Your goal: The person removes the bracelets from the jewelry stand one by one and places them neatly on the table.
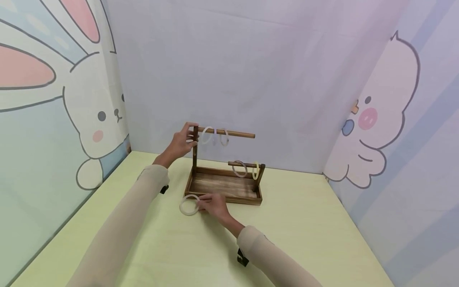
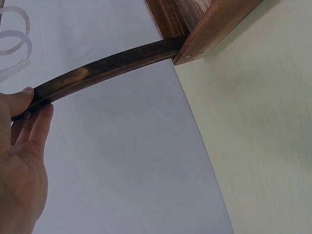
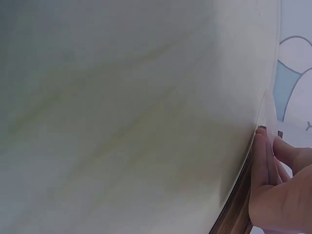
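A wooden bangle stand (image 1: pixel 222 184) has a shallow tray base with one upper rod (image 1: pixel 242 134) and one lower rod (image 1: pixel 248 164). My left hand (image 1: pixel 180 142) grips the top of its tall post (image 2: pixel 109 66), thumb on one side and fingers on the other. In front of the tray my right hand (image 1: pixel 216 206) pinches a whitish bangle (image 1: pixel 181 207) by its edge; the right wrist view shows this bangle (image 3: pixel 267 109) nearly edge-on. Several pale bangles (image 1: pixel 203 137) hang on the upper rod. From the lower one hang a greyish-brown bangle (image 1: pixel 234 172) and a yellow bangle (image 1: pixel 254 174).
The stand is on a pale yellow-green table (image 1: pixel 179 247), near its back edge. A plain pale cloth (image 1: pixel 229 71) hangs behind it. Side panels carry a cartoon rabbit (image 1: pixel 93 131) at left and a white cartoon animal (image 1: pixel 387 95) at right.
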A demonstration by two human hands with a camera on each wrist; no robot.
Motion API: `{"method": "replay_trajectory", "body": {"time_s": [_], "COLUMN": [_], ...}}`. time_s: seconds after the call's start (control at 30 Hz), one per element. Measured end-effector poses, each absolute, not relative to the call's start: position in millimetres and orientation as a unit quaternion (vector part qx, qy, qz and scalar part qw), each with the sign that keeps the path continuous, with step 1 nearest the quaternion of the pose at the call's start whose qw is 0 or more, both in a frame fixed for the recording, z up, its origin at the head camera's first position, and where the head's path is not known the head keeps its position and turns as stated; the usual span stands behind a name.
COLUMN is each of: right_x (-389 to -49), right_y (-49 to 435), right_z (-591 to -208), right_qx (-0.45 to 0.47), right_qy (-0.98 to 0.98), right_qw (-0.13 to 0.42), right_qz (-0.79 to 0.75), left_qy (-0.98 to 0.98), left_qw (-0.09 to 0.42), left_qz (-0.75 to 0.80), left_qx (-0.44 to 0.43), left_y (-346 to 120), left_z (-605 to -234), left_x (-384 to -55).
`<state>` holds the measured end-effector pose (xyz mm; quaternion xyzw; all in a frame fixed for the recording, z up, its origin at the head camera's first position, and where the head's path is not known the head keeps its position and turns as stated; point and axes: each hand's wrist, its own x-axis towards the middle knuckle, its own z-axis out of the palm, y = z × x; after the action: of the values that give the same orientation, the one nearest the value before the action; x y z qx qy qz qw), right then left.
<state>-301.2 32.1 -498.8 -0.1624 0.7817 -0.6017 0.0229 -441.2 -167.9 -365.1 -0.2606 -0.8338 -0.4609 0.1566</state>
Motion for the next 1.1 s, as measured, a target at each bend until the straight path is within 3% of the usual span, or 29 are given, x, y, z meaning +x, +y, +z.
{"method": "replay_trajectory", "body": {"time_s": [0.67,0.83,1.1], "right_x": [-300.3,-298.4,-296.4], "right_y": [32.3,35.3,40.4], "right_z": [-502.3,-500.7,-495.0], "right_qx": [-0.148,-0.137,-0.079], "right_qy": [0.81,0.799,0.765], "right_qw": [-0.034,-0.021,0.046], "right_qz": [-0.567,-0.585,-0.638], "left_qy": [-0.834,-0.834,-0.836], "left_qw": [0.151,0.152,0.159], "left_qz": [-0.465,-0.462,-0.458], "left_qx": [-0.257,-0.26,-0.258], "left_y": [-168.6,-168.7,-168.8], "left_z": [-364.4,-364.8,-366.3], "left_x": [-438.2,-439.2,-442.7]}}
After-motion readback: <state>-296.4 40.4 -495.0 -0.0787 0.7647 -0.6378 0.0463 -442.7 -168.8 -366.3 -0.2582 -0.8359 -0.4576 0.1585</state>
